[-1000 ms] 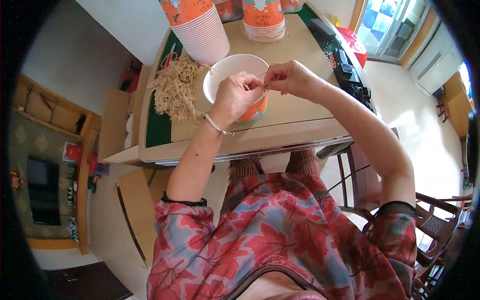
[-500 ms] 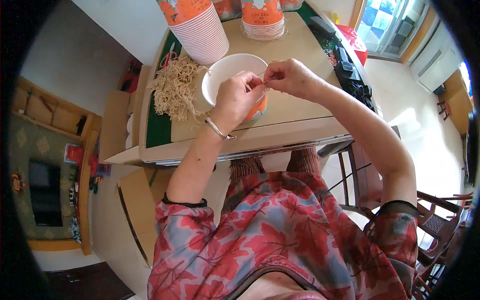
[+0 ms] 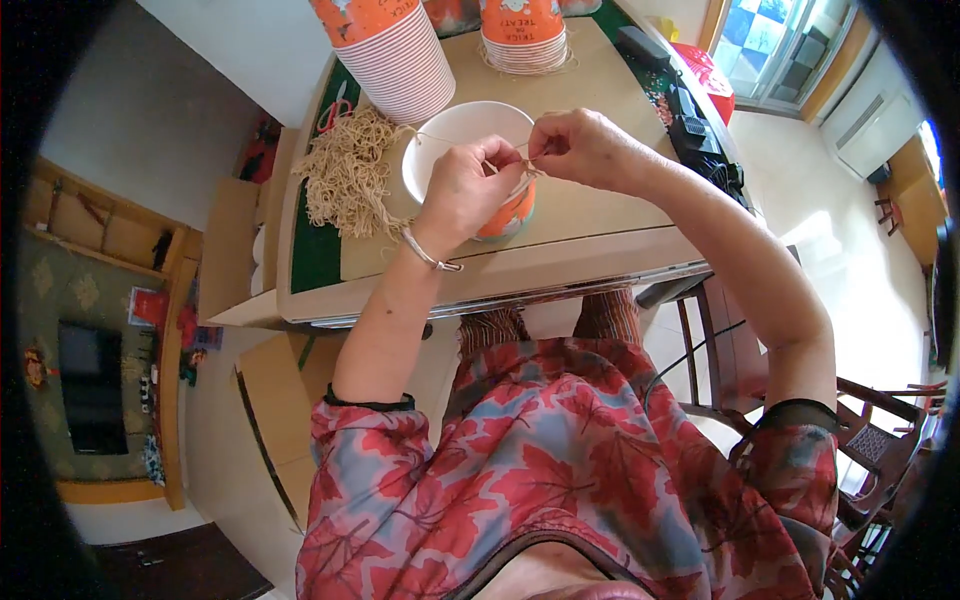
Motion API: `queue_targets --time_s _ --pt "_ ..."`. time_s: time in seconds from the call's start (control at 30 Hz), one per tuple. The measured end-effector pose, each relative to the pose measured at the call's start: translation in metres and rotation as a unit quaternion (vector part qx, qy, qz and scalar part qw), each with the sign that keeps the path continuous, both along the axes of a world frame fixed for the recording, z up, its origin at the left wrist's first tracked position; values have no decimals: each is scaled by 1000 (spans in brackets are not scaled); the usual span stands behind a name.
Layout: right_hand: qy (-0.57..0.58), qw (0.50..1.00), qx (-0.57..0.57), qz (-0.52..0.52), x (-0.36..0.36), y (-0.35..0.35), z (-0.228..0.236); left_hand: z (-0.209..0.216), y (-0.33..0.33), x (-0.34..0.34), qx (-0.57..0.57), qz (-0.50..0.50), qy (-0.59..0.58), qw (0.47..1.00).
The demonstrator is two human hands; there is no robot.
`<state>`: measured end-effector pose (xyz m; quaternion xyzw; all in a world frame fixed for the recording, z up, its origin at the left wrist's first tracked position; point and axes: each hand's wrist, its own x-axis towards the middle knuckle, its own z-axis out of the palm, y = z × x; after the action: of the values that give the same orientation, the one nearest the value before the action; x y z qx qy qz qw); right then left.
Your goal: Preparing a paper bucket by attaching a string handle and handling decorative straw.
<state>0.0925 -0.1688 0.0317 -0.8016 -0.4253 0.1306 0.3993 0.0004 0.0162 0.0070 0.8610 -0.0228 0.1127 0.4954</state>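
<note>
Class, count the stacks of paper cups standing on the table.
2: one tall stack of cups at the far left, one shorter stack far centre. More may be hidden beyond the top edge.

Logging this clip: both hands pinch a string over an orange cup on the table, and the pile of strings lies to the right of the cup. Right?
Not quite. In the head view the string pile lies to the left of the cup, not the right. The left hand and right hand do pinch a string over it.
</note>
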Motion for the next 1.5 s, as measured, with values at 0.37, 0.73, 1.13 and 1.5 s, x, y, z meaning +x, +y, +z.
queue_targets --time_s 0.37,0.73,1.13,1.5 --pt "-13 1000 -8 19 -7 -2 -3 1 1 3 -54 -13 60 997" --pt "-1 999 29 -15 -10 0 -10 3 1 3 -113 -37 81 990" --pt "-50 996 55 -45 -18 -1 -12 2 3 6 -88 -50 72 992" --pt "-5 999 26 -44 -20 -6 -7 6 4 5 -75 -54 71 993"
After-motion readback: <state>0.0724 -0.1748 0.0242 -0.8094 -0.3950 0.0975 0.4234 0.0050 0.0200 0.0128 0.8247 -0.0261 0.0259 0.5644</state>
